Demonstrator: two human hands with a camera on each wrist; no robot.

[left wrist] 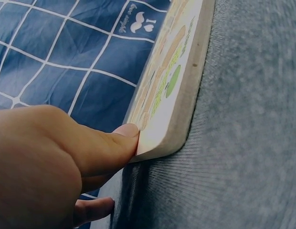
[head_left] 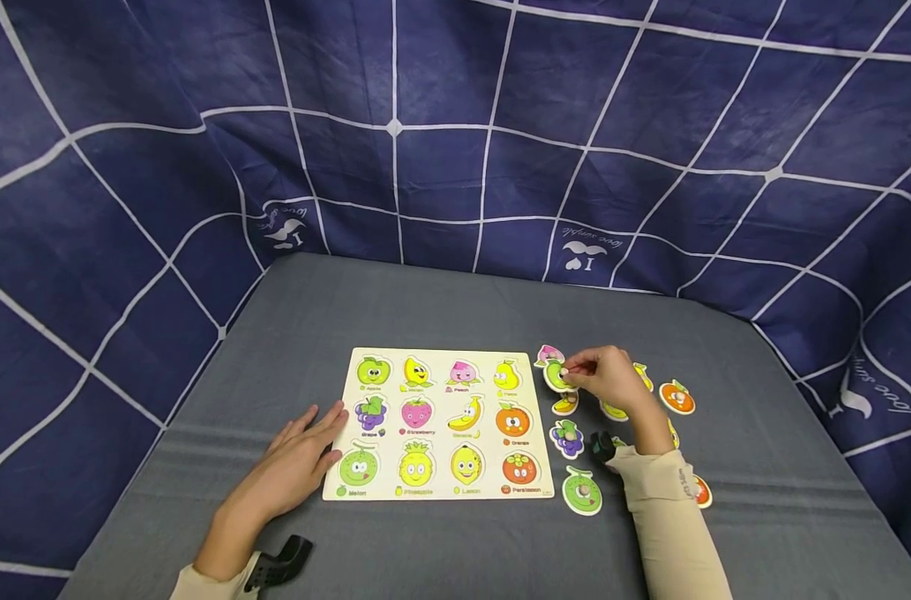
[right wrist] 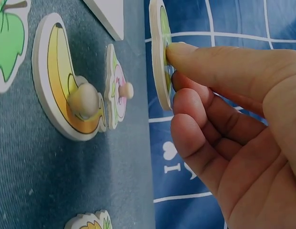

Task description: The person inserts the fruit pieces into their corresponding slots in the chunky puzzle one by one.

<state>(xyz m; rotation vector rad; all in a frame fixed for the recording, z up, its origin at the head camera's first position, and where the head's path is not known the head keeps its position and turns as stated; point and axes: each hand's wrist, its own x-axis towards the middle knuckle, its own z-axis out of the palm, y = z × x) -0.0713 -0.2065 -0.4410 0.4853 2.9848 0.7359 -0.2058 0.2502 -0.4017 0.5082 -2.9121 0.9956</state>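
Note:
My right hand (head_left: pixel 613 383) pinches the green apple puzzle piece (head_left: pixel 554 377) by its knob, between thumb and fingers. In the right wrist view the piece is held on edge, raised off the cloth, beside the banana piece (right wrist: pixel 55 81) and the peach piece (right wrist: pixel 118 90). My left hand (head_left: pixel 297 462) lies at the left edge of the wooden fruit board (head_left: pixel 438 442), fingers stretched out. Seen from the left wrist, the thumb (left wrist: pixel 110 148) touches the corner of the board. Fruit pictures in three rows cover the board.
Right of the board lie a grape piece (head_left: pixel 568 438), a melon piece (head_left: pixel 582 492), an orange piece (head_left: pixel 677 397) and several others, some partly hidden by my right forearm. Grey cloth (head_left: pixel 455 550) covers the table. A blue checked curtain (head_left: pixel 440 175) stands behind.

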